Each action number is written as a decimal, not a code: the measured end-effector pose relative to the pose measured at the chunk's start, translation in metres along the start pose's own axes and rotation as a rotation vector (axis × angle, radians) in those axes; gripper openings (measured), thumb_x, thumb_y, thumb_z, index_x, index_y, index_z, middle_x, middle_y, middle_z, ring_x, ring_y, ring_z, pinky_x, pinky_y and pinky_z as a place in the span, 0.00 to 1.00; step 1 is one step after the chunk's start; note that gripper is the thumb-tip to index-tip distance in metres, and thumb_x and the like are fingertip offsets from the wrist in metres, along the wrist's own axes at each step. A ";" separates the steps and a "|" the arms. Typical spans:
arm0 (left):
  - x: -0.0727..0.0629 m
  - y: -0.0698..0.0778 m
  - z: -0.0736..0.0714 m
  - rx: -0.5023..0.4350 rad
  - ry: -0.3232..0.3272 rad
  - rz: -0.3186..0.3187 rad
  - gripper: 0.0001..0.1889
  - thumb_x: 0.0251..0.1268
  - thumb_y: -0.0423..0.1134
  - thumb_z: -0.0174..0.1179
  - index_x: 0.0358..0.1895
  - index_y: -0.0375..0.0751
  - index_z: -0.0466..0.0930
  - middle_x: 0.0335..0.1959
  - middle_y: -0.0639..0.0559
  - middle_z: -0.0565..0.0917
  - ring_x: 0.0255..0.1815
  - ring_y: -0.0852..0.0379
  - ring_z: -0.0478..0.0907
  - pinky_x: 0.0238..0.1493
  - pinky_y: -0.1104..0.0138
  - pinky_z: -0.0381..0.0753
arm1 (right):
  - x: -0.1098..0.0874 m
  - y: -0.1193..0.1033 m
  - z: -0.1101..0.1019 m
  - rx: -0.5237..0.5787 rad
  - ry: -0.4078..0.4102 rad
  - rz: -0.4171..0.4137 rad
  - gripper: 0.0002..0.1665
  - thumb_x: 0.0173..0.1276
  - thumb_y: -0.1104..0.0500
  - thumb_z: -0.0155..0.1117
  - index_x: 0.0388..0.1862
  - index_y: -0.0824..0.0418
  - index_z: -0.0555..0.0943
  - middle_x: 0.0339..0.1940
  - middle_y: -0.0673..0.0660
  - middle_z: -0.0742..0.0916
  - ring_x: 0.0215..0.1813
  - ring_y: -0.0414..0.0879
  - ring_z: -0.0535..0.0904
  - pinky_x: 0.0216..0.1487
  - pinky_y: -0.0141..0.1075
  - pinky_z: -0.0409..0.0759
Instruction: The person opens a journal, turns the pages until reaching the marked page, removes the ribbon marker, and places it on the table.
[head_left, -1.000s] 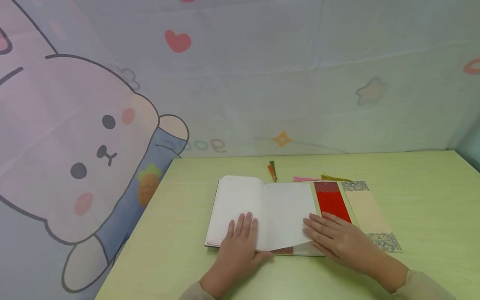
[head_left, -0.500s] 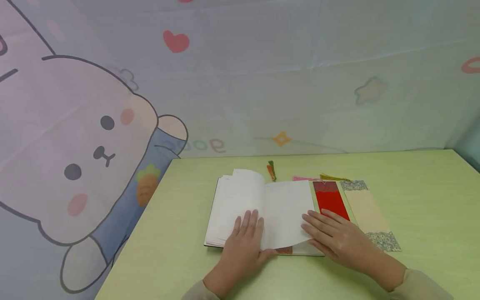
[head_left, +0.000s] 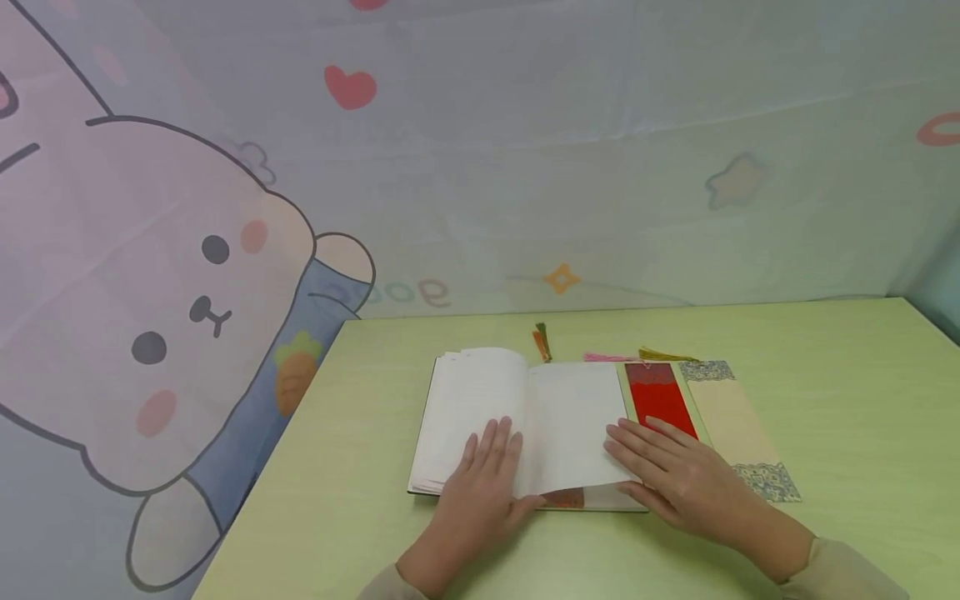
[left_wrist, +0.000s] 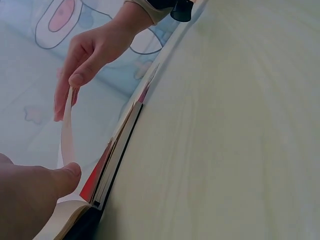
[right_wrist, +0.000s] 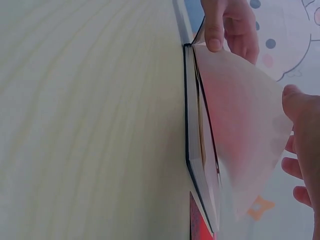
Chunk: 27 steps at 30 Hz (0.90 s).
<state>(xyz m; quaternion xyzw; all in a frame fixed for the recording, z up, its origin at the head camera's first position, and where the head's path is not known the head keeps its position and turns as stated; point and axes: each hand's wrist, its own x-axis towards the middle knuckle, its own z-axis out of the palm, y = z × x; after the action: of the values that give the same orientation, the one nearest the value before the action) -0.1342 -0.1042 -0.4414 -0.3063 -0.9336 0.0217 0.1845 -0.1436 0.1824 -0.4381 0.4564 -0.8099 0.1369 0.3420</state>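
An open book [head_left: 480, 392] with white pages lies on the table. My left hand [head_left: 480, 492] rests on its left-hand page with straight fingers, thumb near the gutter. At the right edge, my right hand [head_left: 678, 479] pinches a raised page [right_wrist: 245, 110] between thumb and fingers; the page bows up in both wrist views. Beneath it a patterned reddish strip [head_left: 564, 498] shows at the book's lower edge, and red shows through the paper in the right wrist view. Orange and green tassels [head_left: 542, 342] lie just above the book's top edge.
Right of the book lie a red bookmark [head_left: 660, 400], partly under my right hand, and a cream bookmark [head_left: 735, 417] with patterned ends. A pink tassel [head_left: 611, 357] and an olive tassel [head_left: 663, 355] lie above them. A printed cloth [head_left: 487, 167] hangs behind the table [head_left: 862, 400].
Half a second ago a leaf stood out above the left-hand pages; now it lies lower on them. My left hand shifted right, then slightly back. My right hand stays at the page's right edge.
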 end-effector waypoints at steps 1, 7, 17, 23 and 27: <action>0.000 -0.001 0.000 -0.003 0.007 0.002 0.40 0.64 0.62 0.49 0.66 0.31 0.61 0.69 0.36 0.60 0.70 0.43 0.54 0.66 0.53 0.56 | 0.000 0.000 0.000 0.001 -0.008 0.006 0.31 0.73 0.42 0.45 0.56 0.65 0.78 0.56 0.60 0.81 0.56 0.55 0.77 0.67 0.39 0.58; -0.003 -0.004 0.001 -0.024 0.127 0.040 0.41 0.61 0.57 0.57 0.67 0.29 0.59 0.69 0.34 0.58 0.70 0.42 0.54 0.64 0.52 0.59 | -0.001 0.000 -0.001 0.012 -0.009 0.010 0.30 0.71 0.43 0.50 0.57 0.65 0.78 0.56 0.61 0.80 0.56 0.55 0.77 0.67 0.40 0.58; -0.005 -0.007 0.005 -0.077 0.224 0.057 0.46 0.57 0.50 0.62 0.70 0.27 0.47 0.71 0.29 0.48 0.70 0.37 0.50 0.64 0.49 0.58 | -0.001 -0.001 0.001 0.010 0.048 -0.013 0.30 0.72 0.43 0.47 0.56 0.66 0.78 0.55 0.61 0.81 0.54 0.55 0.78 0.67 0.41 0.58; -0.006 -0.009 0.004 -0.155 0.339 0.066 0.38 0.65 0.46 0.49 0.68 0.22 0.47 0.70 0.28 0.49 0.70 0.37 0.50 0.61 0.45 0.60 | -0.003 0.000 0.004 0.002 0.067 -0.026 0.30 0.73 0.44 0.46 0.55 0.66 0.78 0.55 0.62 0.81 0.54 0.56 0.78 0.67 0.42 0.59; -0.006 -0.010 0.003 -0.173 0.402 0.080 0.37 0.64 0.42 0.50 0.67 0.19 0.48 0.69 0.25 0.49 0.68 0.32 0.52 0.62 0.44 0.57 | -0.005 0.000 0.002 -0.007 0.007 0.006 0.31 0.73 0.42 0.44 0.58 0.64 0.77 0.55 0.61 0.81 0.55 0.54 0.78 0.67 0.39 0.57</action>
<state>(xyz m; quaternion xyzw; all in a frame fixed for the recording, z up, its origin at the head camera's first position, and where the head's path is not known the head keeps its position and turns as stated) -0.1364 -0.1152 -0.4447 -0.3560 -0.8636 -0.1127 0.3387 -0.1425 0.1842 -0.4433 0.4522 -0.8106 0.1368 0.3461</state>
